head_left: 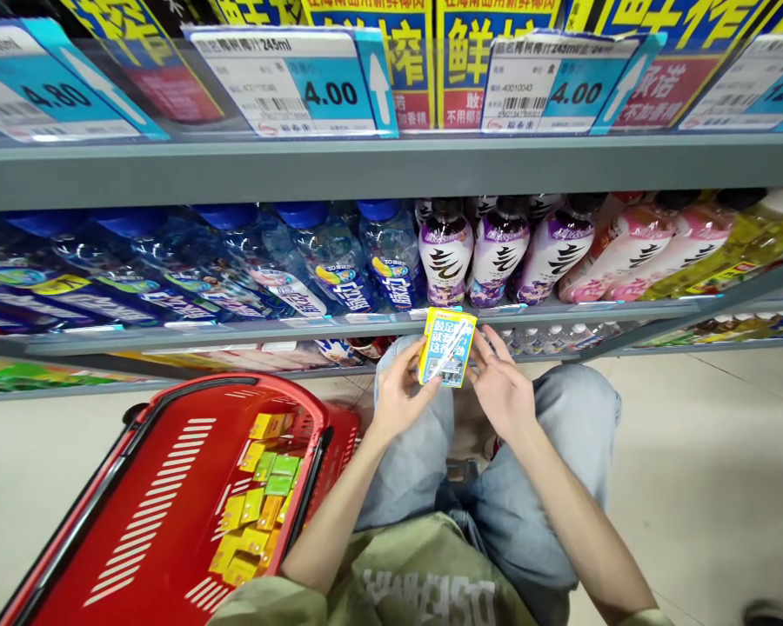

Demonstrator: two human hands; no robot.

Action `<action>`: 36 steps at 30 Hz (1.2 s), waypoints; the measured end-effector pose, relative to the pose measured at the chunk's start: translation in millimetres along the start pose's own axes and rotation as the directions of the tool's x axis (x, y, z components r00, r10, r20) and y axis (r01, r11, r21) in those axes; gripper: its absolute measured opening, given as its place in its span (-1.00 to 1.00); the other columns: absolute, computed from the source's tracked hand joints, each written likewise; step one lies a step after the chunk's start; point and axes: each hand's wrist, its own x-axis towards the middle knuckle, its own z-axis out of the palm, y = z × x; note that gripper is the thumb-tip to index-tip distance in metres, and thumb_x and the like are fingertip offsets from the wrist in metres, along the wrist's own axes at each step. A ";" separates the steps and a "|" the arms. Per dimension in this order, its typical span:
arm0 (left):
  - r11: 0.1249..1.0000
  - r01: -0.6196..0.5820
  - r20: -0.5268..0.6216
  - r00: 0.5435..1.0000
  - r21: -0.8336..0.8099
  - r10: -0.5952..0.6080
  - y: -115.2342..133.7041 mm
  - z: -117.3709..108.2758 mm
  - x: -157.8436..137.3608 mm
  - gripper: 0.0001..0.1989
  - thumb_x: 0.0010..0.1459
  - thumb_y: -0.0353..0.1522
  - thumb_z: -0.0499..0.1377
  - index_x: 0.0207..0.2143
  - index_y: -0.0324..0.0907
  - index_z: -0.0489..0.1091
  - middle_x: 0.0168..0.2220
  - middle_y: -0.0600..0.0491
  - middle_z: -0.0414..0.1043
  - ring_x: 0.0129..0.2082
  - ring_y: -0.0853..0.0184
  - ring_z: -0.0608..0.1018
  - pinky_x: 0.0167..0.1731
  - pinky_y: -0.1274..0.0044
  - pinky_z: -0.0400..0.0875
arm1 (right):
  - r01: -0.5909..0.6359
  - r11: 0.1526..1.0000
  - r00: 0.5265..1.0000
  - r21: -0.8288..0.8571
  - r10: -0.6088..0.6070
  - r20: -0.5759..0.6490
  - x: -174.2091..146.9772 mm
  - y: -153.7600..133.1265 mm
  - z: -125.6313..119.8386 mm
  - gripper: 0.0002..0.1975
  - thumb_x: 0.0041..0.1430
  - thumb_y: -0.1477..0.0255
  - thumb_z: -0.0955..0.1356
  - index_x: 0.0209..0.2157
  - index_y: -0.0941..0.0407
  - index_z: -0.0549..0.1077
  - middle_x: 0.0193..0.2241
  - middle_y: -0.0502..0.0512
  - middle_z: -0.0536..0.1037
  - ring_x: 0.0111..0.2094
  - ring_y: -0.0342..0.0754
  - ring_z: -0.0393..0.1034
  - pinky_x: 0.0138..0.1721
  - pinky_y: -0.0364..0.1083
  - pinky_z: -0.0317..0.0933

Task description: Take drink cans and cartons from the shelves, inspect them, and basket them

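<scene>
A small yellow and blue drink carton (438,348) is held up in front of my knees, with a white wrapped straw lying slantwise across its face. My left hand (399,391) grips its left side, thumb on the front near the lower edge. My right hand (505,387) is at the carton's right edge with fingers loosely spread; the fingertips look close to or touching it, and I cannot tell which.
A red shopping basket (163,496) stands at my left, holding several small yellow, orange and green boxes (254,504). Ahead, a grey shelf edge (391,165) bears price tags. Blue-capped bottles (330,261) and purple-labelled bottles (445,252) fill the level below.
</scene>
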 end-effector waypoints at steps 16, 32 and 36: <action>0.999 -0.032 0.004 0.999 0.005 0.032 6.5 1.3 3.7 -0.42 0.20 -0.25 0.28 0.24 -0.14 0.29 0.06 -0.17 0.51 -0.02 0.12 0.62 -0.11 0.31 0.61 | -0.007 1.000 1.000 0.016 0.007 -0.021 0.9 -0.2 -0.5 -0.62 0.13 0.48 0.36 -0.01 -0.02 0.55 0.14 0.00 0.53 0.16 0.04 0.34 0.05 0.05 0.29; 0.999 -0.037 0.018 0.999 0.033 0.036 6.1 1.2 2.6 -0.41 0.18 -0.27 0.30 0.24 -0.12 0.30 0.12 -0.19 0.47 -0.05 0.13 0.64 -0.21 0.38 0.65 | -0.017 1.000 0.998 0.024 0.019 -0.053 2.5 0.9 -2.5 -0.65 0.11 0.49 0.35 -0.07 -0.04 0.58 0.10 -0.03 0.55 0.12 0.02 0.36 0.02 0.02 0.29; 0.998 -0.037 0.031 0.999 0.045 0.035 5.9 0.6 1.9 -0.40 0.18 -0.30 0.30 0.25 -0.09 0.28 0.12 -0.18 0.47 -0.04 0.12 0.64 -0.19 0.37 0.65 | -0.016 0.999 0.998 0.037 0.018 -0.056 2.9 1.2 -3.7 -0.66 0.11 0.50 0.35 -0.08 -0.04 0.58 0.08 -0.04 0.56 0.11 0.02 0.36 0.01 0.01 0.30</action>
